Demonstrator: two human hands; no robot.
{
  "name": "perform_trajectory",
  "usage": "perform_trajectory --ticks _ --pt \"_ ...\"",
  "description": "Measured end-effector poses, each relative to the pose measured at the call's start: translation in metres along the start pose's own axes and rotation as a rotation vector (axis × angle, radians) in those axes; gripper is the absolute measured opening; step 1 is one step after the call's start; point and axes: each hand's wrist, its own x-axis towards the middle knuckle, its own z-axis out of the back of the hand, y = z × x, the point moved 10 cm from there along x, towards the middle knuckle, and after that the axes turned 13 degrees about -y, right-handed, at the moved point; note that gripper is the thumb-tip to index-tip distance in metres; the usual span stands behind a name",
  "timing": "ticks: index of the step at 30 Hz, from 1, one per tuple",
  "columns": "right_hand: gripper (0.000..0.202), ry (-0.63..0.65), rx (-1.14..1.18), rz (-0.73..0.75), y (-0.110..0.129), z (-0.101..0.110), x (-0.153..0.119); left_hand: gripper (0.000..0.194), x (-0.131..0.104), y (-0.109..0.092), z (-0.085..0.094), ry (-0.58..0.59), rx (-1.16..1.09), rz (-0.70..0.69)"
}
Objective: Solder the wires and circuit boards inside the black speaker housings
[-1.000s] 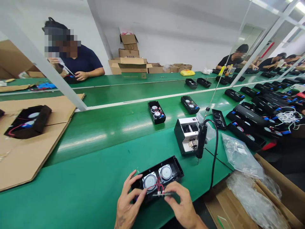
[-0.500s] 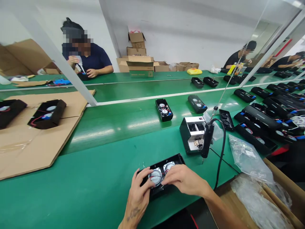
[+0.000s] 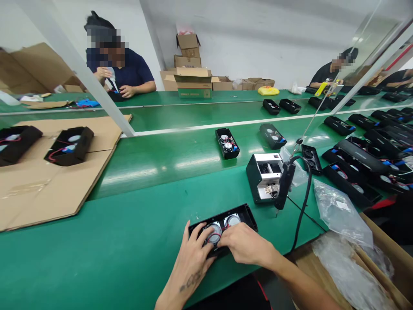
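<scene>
Our L hand (image 3: pixel 196 249) lies over the blk housing (image 3: pixel 248 216) under both hands, we'd say to steady it; R hand (image 3: pixel 241 243), close beside, bends over spkrs (image 3: pixel 232 220) inside; can't tell if either grips anything; screwdriver (image 3: pixel 284 185) hangs beyond R hand, handy.

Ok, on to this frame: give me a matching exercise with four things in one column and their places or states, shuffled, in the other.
Things:
1. Left hand
2. Screwdriver
3. Yellow bag
4. Cardboard sheet

Places or states:
A. lying at the picture's left, with black cases on it
B. hanging, pointing down
C. at an open case that holds two round speakers
D. on the far bench

Right pairs: 1-C, 2-B, 3-D, 4-A
</scene>
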Motion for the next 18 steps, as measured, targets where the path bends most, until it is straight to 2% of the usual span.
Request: perform_trajectory --ticks 6,11,15,18 --pt "0.033 -0.095 0.037 0.000 0.004 -0.003 -0.009 0.036 0.003 -0.009 -0.002 0.044 0.000 -0.016" --pt "0.028 -0.039 -0.030 -0.011 0.003 -0.013 -0.007 0.045 0.005 -0.010 -0.003 0.087 0.056 -0.004" --pt "0.027 -0.035 -0.049 -0.002 -0.002 0.000 0.010 0.036 0.028 0.007 -0.001 0.158 -0.101 0.070" --pt "0.026 -0.003 -0.080 -0.030 -0.007 0.014 0.031 0.015 0.050 0.031 -0.007 0.349 -0.270 0.225"
